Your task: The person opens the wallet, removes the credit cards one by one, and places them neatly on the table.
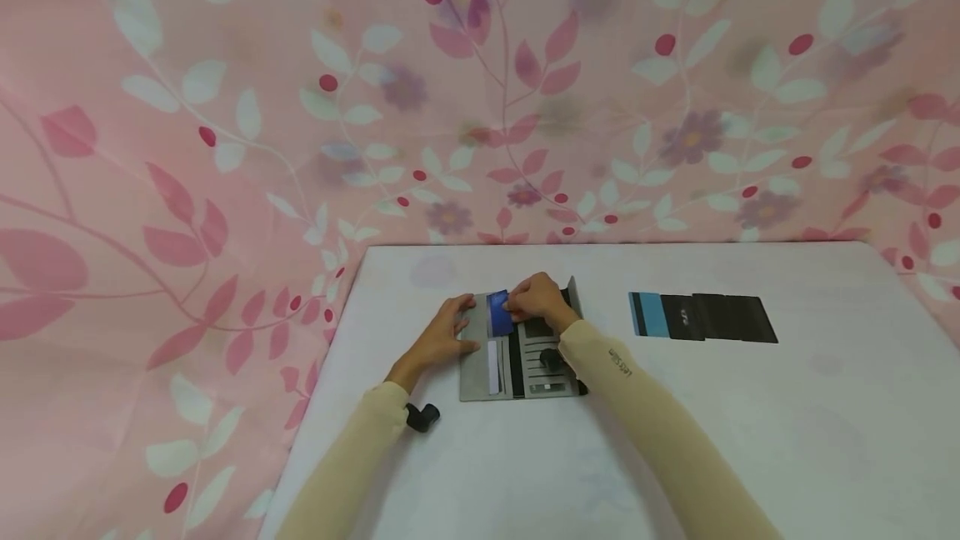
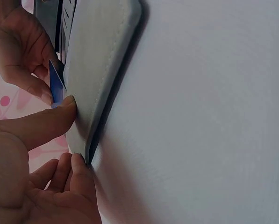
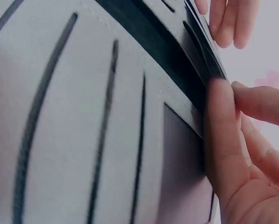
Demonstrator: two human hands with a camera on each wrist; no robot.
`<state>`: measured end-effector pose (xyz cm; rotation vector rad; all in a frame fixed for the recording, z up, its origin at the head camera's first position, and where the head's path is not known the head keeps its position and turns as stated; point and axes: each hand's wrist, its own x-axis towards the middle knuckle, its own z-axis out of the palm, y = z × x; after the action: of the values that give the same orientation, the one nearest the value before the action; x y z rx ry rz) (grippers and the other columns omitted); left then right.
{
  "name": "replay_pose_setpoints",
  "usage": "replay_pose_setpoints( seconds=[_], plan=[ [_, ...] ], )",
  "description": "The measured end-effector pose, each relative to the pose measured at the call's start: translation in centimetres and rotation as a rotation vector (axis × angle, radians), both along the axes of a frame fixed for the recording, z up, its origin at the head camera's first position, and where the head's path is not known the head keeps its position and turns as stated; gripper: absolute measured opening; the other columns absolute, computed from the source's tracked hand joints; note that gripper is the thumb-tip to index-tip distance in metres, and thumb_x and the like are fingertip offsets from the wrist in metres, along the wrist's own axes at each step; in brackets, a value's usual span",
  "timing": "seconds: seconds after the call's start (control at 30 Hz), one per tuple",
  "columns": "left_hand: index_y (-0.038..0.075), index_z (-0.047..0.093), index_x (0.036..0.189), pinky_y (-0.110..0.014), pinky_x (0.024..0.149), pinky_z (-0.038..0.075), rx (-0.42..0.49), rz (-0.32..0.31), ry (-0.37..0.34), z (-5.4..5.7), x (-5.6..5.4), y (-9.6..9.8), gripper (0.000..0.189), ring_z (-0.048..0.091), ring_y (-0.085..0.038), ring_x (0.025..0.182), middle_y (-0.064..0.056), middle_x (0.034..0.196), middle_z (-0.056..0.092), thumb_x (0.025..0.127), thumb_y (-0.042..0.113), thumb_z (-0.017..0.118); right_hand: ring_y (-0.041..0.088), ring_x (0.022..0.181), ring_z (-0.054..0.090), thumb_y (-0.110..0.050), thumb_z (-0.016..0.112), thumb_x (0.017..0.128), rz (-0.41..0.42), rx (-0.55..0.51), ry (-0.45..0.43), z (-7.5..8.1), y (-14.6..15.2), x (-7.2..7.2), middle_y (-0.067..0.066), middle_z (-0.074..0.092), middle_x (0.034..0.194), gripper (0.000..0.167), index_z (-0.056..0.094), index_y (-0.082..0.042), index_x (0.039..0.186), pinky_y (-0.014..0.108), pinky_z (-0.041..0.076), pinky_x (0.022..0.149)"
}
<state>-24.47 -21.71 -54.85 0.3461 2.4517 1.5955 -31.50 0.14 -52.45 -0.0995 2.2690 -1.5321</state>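
Observation:
A grey wallet (image 1: 474, 373) lies unfolded on the table, its card slots (image 3: 102, 107) facing up. My left hand (image 1: 438, 340) holds the wallet's left part; in the left wrist view the thumb (image 2: 60, 116) rests on the grey cover and the fingertips (image 2: 78, 163) touch its edge. My right hand (image 1: 538, 300) pinches a blue card (image 1: 498, 315) at its right side, over the wallet's upper left slots. From the left wrist the card (image 2: 56, 84) appears tilted, partly behind the wallet. How deep it sits in a slot cannot be told.
To the right of the wallet, a row of overlapping cards lies on the white table (image 1: 825, 423): a light blue card (image 1: 651, 315) and dark cards (image 1: 735, 317). White papers (image 1: 493, 367) stick out of a wallet pocket. A floral pink cloth (image 1: 480, 107) hangs behind the table.

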Motion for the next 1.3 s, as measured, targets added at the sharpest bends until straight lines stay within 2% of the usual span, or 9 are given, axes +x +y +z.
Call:
replay_pose_setpoints(
  seconds=[0.1,0.23,0.33,0.47,0.67,0.87,1.07,1.3],
  plan=[
    [-0.002,0.025,0.150,-0.032,0.114,0.036,-0.004,0.003,-0.015,0.1,0.1,0.3,0.093,0.031,-0.029,0.140,-0.018,0.145,0.032,0.072,-0.018,0.074,0.016,0.060,0.069,-0.004,0.076,0.082,0.010,-0.025,-0.013,0.0,0.8,0.0,0.015,0.071,0.081,0.018,0.073,0.007,0.096,0.029,0.063,0.061],
    [-0.001,0.027,0.149,-0.031,0.113,0.036,-0.027,0.029,-0.011,0.2,0.1,0.4,0.094,0.033,-0.027,0.139,-0.016,0.144,0.034,0.070,-0.019,0.075,0.017,0.062,0.070,-0.005,0.076,0.083,-0.029,-0.023,-0.010,0.5,3.0,-0.3,0.016,0.070,0.084,0.019,0.073,0.006,0.098,0.030,0.063,0.063],
    [-0.002,0.028,0.149,-0.034,0.114,0.036,-0.029,0.016,0.005,0.1,-0.1,0.6,0.093,0.033,-0.029,0.139,-0.017,0.144,0.034,0.070,-0.018,0.075,0.019,0.065,0.070,-0.007,0.076,0.084,-0.063,-0.026,-0.018,1.0,4.7,-0.7,0.017,0.070,0.087,0.020,0.072,0.006,0.099,0.032,0.063,0.066],
    [-0.003,0.027,0.149,-0.032,0.114,0.035,-0.048,-0.008,0.002,0.1,-0.4,0.9,0.092,0.032,-0.029,0.139,-0.018,0.145,0.033,0.072,-0.016,0.076,0.019,0.069,0.070,-0.011,0.075,0.086,-0.050,-0.041,-0.037,1.6,5.9,-0.9,0.017,0.069,0.094,0.025,0.071,0.005,0.105,0.036,0.063,0.072],
    [-0.002,0.027,0.149,-0.030,0.113,0.037,-0.067,0.012,0.006,0.1,-0.3,0.7,0.093,0.033,-0.027,0.139,-0.017,0.144,0.035,0.071,-0.015,0.077,0.018,0.075,0.069,-0.012,0.072,0.089,-0.051,-0.047,0.024,2.8,8.5,-0.9,0.019,0.068,0.106,0.029,0.069,0.004,0.113,0.032,0.062,0.075],
    [-0.001,0.026,0.150,-0.029,0.113,0.036,-0.075,0.011,-0.003,0.0,-0.2,0.2,0.094,0.033,-0.026,0.139,-0.015,0.145,0.033,0.072,-0.015,0.077,0.014,0.076,0.068,-0.014,0.070,0.091,-0.103,-0.038,0.047,3.8,14.0,-1.5,0.023,0.066,0.111,0.034,0.066,0.007,0.117,0.030,0.061,0.077],
    [-0.002,0.025,0.150,-0.031,0.113,0.036,-0.033,-0.004,0.004,-0.2,-0.2,0.0,0.095,0.031,-0.029,0.139,-0.018,0.144,0.033,0.071,-0.017,0.076,0.015,0.084,0.067,-0.021,0.066,0.095,-0.128,0.036,0.081,4.6,20.6,-1.1,0.026,0.063,0.117,0.042,0.061,0.009,0.124,0.030,0.060,0.081],
    [-0.002,0.025,0.150,-0.031,0.114,0.035,-0.017,-0.006,-0.011,-0.2,-0.3,0.0,0.096,0.030,-0.028,0.140,-0.018,0.145,0.032,0.071,-0.018,0.076,0.005,0.084,0.065,-0.024,0.064,0.096,-0.193,0.103,0.094,3.9,27.9,0.0,0.034,0.054,0.128,0.051,0.055,0.014,0.129,0.022,0.059,0.078]
  ],
)
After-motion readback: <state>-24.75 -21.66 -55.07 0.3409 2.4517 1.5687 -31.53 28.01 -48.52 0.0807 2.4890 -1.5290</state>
